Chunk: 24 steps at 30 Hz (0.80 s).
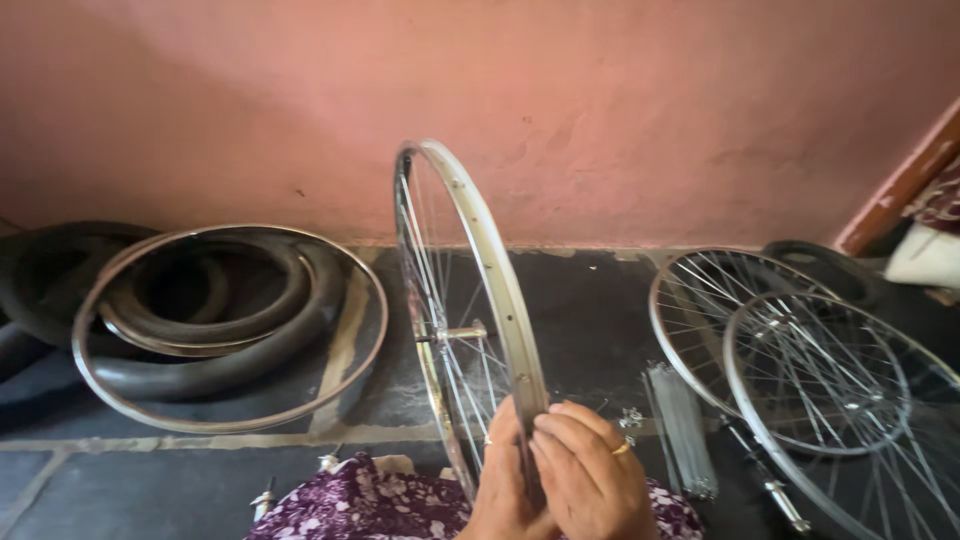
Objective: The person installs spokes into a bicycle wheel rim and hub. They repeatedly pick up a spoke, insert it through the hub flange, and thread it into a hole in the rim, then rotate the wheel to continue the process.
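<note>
Pink plaster wall behind, dark stone floor (590,330) below. Spoked wheel (470,310) stands upright at centre, edge-on — both hands together on its near rim. Left hand (505,490) clasps rim from left, right hand (590,475), ring on finger, pinches from right. Bare rim hoops and black tyres (220,320) lie far left — two spoked wheels (800,370) overlap right, loose spoke bundle (682,425) between.

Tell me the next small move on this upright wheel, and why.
Probably turn the spoked wheel a little to bring the next rim hole to the fingers: both hands, left hand and right hand, pinch its rim at the bottom, and loose spokes lie beside.
</note>
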{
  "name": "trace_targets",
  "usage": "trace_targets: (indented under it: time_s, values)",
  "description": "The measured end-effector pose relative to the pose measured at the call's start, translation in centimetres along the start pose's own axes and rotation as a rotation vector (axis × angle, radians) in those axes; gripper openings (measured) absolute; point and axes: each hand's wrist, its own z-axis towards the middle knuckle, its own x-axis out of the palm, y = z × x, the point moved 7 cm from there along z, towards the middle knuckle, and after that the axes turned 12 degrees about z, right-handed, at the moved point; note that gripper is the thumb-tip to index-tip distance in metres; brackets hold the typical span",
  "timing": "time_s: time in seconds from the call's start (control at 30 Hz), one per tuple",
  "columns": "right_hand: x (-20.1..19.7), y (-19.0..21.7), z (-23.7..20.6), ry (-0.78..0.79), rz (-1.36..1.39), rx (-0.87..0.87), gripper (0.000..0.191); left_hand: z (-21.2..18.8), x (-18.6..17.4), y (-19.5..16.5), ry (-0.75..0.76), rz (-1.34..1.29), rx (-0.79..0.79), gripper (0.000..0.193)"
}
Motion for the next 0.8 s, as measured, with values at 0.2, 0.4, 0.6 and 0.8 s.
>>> trace_targets:
  time_s: [0.2,0.4,0.6,0.8]
  values:
    - [-0.4,0.3,0.3,0.071,-0.005,-0.026,0.023,0.7,-0.6,-1.3,0.048,0.050,-0.020,0.086]
    - [-0.7,1.1,1.1,0.031,-0.011,0.063,0.020,1.5,-1.3,-2.8,0.026,0.109,0.004,0.073]
    - [-1.0,1.5,2.1,0.069,0.000,0.063,0.026,1.9,-1.6,-3.3,0.036,0.117,-0.005,0.075]
    - [-1.4,1.5,2.2,0.062,0.028,0.085,0.024,2.0,-1.6,-3.5,0.024,0.122,0.038,0.076]
